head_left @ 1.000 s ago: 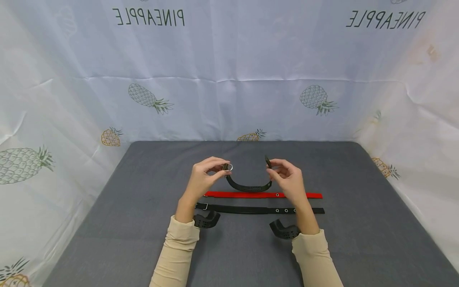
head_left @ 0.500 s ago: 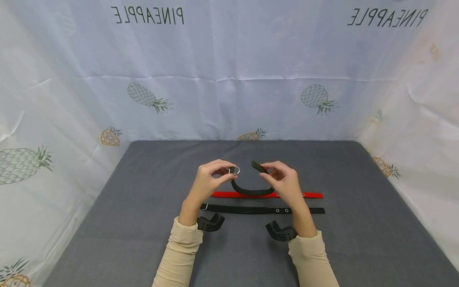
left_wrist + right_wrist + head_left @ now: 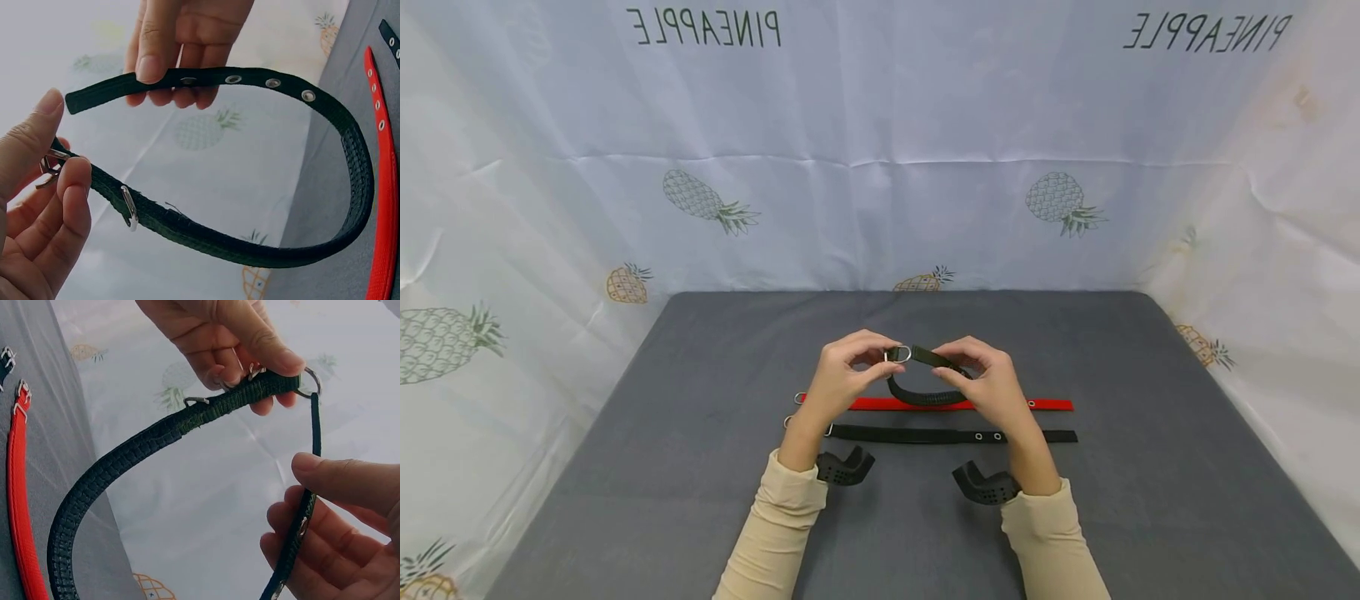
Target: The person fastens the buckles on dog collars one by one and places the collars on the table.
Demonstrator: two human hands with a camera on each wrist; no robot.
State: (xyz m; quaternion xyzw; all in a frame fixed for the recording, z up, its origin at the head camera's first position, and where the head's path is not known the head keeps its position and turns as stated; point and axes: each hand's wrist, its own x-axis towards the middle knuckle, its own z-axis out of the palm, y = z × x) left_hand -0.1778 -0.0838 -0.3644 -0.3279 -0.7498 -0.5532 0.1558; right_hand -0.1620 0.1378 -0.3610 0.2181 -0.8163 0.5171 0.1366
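Both hands on the dark strap, its two ends almost meeting.

I see my left hand pinching the buckle end of the dark strap and my right hand pinching its tip just beside the buckle; below the hands, a red strap and a black strap lie on the bench.

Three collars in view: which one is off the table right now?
The dark green collar, bent into a loop between the left hand and right hand. The red collar and the black collar lie flat on the table.
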